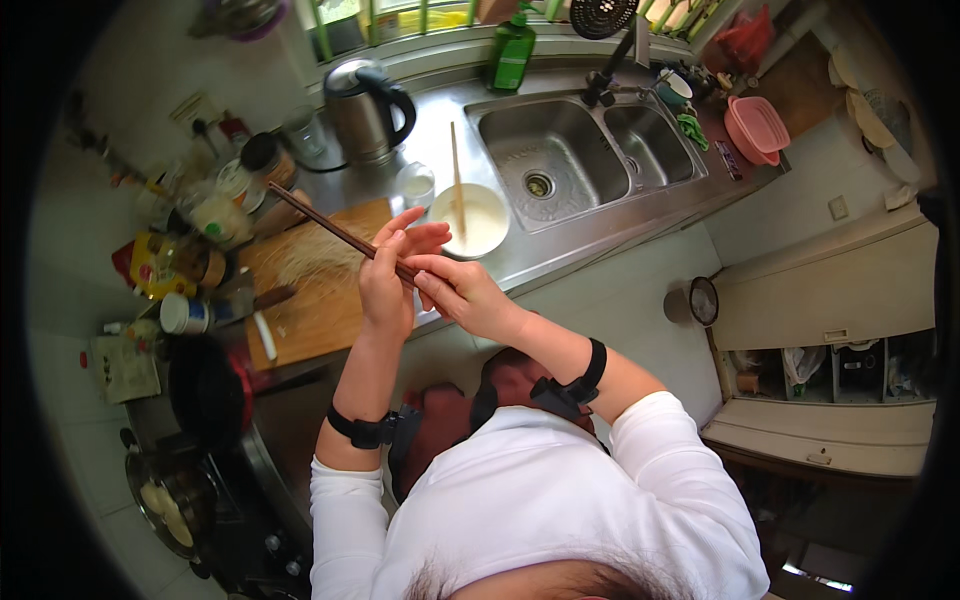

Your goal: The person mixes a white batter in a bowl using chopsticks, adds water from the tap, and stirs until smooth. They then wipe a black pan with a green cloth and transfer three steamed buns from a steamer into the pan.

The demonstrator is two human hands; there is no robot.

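Observation:
A pair of dark brown chopsticks (322, 219) is held in the air, slanting up to the left. My right hand (474, 294) pinches the near end between thumb and fingers. Further along, the thumb of my left hand (386, 289) lies over the chopsticks, its other fingers spread. Just beyond the hands stands a white bowl (491, 217) with pale contents and light wooden chopsticks (455, 161) leaning in it. A small glass jar (415, 185) stands beside the bowl. Behind my left hand, thin pale shreds (319, 251) lie on a wooden cutting board (319, 330).
A knife handle (275, 297) and a white strip (265, 335) lie on the board's left. An electric kettle (356, 112) stands behind the board. Right of the bowl is a steel double sink (555, 161). A dark pan (206, 390) and a lidded pot (169, 502) are at lower left.

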